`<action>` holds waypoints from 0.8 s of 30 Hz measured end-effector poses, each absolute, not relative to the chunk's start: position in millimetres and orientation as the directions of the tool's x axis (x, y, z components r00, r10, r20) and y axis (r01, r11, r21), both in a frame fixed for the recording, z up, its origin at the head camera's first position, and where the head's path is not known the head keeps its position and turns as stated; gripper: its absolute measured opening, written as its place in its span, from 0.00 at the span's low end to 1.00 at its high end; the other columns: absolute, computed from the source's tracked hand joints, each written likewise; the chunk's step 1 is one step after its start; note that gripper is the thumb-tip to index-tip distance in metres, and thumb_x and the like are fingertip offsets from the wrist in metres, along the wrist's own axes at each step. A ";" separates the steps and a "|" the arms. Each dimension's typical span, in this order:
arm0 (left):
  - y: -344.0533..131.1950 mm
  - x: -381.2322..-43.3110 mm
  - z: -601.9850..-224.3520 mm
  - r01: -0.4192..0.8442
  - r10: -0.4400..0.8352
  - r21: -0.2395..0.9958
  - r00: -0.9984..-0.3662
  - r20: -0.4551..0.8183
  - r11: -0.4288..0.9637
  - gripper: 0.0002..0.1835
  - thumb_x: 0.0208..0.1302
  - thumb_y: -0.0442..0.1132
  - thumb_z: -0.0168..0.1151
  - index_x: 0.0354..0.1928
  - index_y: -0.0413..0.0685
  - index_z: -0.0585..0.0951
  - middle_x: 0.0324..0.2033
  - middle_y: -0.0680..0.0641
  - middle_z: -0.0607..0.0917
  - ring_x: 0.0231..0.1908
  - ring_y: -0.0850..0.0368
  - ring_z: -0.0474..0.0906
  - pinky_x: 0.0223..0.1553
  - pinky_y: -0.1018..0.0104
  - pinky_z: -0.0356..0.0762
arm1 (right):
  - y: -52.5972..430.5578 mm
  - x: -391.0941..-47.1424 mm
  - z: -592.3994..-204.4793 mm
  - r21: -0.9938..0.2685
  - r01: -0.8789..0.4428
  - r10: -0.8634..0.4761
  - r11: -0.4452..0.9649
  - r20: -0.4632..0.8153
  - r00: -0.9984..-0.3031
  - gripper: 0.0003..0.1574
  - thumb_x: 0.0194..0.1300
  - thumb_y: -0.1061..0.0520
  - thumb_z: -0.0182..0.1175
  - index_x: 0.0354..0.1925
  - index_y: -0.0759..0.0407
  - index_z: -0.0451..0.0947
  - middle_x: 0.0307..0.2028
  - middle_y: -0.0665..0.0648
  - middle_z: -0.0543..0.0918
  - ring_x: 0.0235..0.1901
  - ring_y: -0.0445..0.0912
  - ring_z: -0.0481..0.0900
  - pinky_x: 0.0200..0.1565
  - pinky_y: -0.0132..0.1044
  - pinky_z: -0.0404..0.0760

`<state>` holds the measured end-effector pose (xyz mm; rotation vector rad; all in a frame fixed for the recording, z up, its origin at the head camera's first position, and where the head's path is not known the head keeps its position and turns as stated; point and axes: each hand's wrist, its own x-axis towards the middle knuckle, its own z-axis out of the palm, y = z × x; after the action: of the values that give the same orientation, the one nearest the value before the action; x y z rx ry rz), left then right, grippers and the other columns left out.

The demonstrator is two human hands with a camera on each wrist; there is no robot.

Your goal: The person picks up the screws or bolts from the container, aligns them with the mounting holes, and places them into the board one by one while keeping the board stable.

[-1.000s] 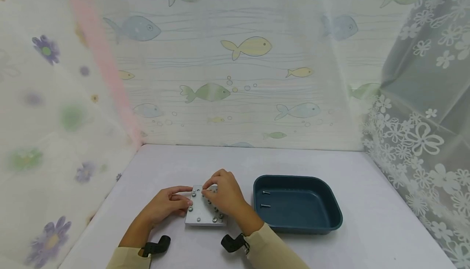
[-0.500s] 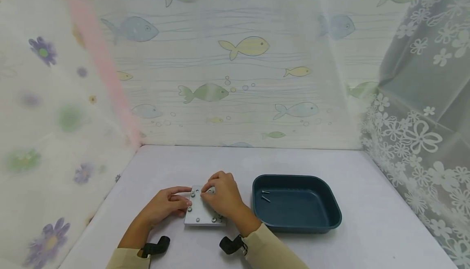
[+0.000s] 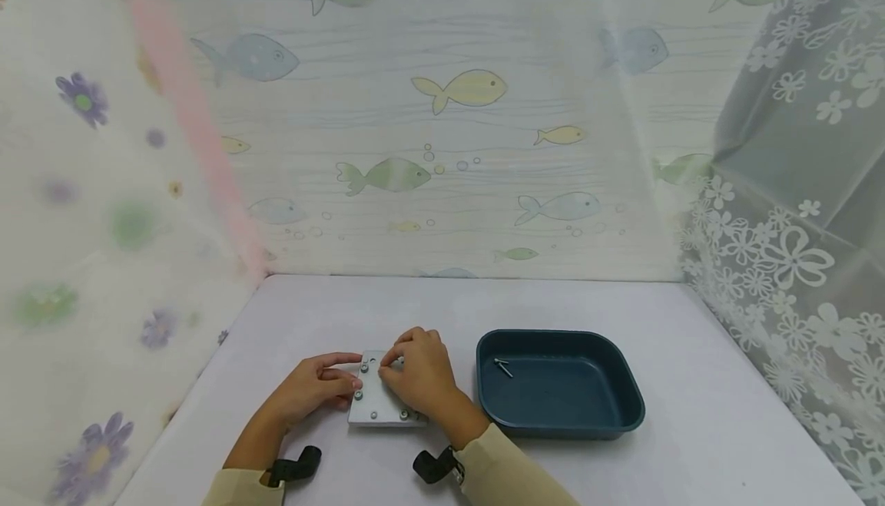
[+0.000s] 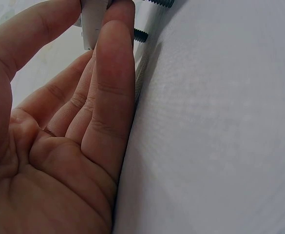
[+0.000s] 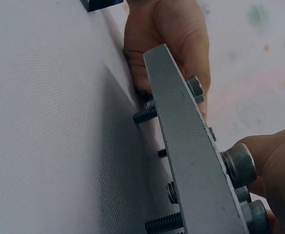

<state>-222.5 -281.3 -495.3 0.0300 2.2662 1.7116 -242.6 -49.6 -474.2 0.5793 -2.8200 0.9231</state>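
Observation:
A silver metal plate (image 3: pixel 376 400) sits low over the white table, with several socket-head screws through it. Seen edge-on in the right wrist view, the plate (image 5: pixel 191 141) has threaded screw ends (image 5: pixel 164 224) sticking out below. My left hand (image 3: pixel 314 387) grips its left edge; in the left wrist view, fingers of that hand (image 4: pixel 74 112) reach under it. At the plate's upper part, thumb and index finger of my right hand (image 3: pixel 425 374) pinch a screw, mostly hidden by the fingers. A large screw head (image 5: pixel 239 165) shows beside the right thumb.
A dark blue tray (image 3: pixel 574 383) stands just right of the right forearm. Two loose screws (image 3: pixel 504 368) lie in its left part, one across the other. A black wrist strap (image 3: pixel 296 466) is on the left wrist, with another strap (image 3: pixel 437 465) on the right.
The two screws in the tray have shifted from lying apart to touching. My right fingers have moved slightly at the same spot on the plate. The left hand keeps its hold.

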 end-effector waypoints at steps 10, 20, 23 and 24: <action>-280.1 -220.7 -494.0 -0.156 0.195 0.947 -0.957 -0.216 0.282 0.38 0.65 0.43 0.74 0.73 0.39 0.71 0.43 0.43 0.91 0.37 0.51 0.87 0.38 0.61 0.88 | -49.7 -240.9 -468.9 -0.545 -0.390 -0.317 0.742 0.228 -0.921 0.04 0.63 0.43 0.73 0.36 0.38 0.91 0.53 0.48 0.80 0.56 0.48 0.72 0.55 0.47 0.78; -281.2 -220.8 -494.1 -0.153 0.200 0.944 -0.956 -0.216 0.291 0.36 0.66 0.44 0.72 0.73 0.40 0.71 0.44 0.43 0.91 0.37 0.52 0.87 0.39 0.62 0.88 | -40.9 -235.5 -445.3 -0.554 -0.431 -0.370 0.713 0.226 -0.901 0.06 0.65 0.44 0.71 0.40 0.39 0.91 0.56 0.48 0.78 0.59 0.48 0.71 0.58 0.47 0.78; -280.8 -221.2 -494.5 -0.158 0.187 0.938 -0.957 -0.223 0.308 0.37 0.65 0.45 0.73 0.73 0.41 0.72 0.44 0.44 0.91 0.37 0.52 0.86 0.39 0.61 0.88 | -33.7 -233.1 -434.0 -0.548 -0.441 -0.391 0.711 0.213 -0.895 0.07 0.65 0.44 0.70 0.41 0.40 0.91 0.56 0.48 0.78 0.59 0.48 0.71 0.57 0.47 0.79; -280.6 -221.4 -494.7 -0.162 0.182 0.936 -0.957 -0.226 0.312 0.37 0.65 0.45 0.73 0.73 0.41 0.72 0.44 0.44 0.91 0.37 0.52 0.86 0.39 0.61 0.87 | -30.8 -232.6 -430.4 -0.552 -0.443 -0.397 0.707 0.209 -0.894 0.07 0.65 0.44 0.71 0.41 0.40 0.91 0.56 0.48 0.78 0.59 0.48 0.71 0.57 0.47 0.79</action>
<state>-221.4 -280.6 -494.7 0.0181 2.2930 1.6876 -232.6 -30.8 -430.4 0.6977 -2.8331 0.9457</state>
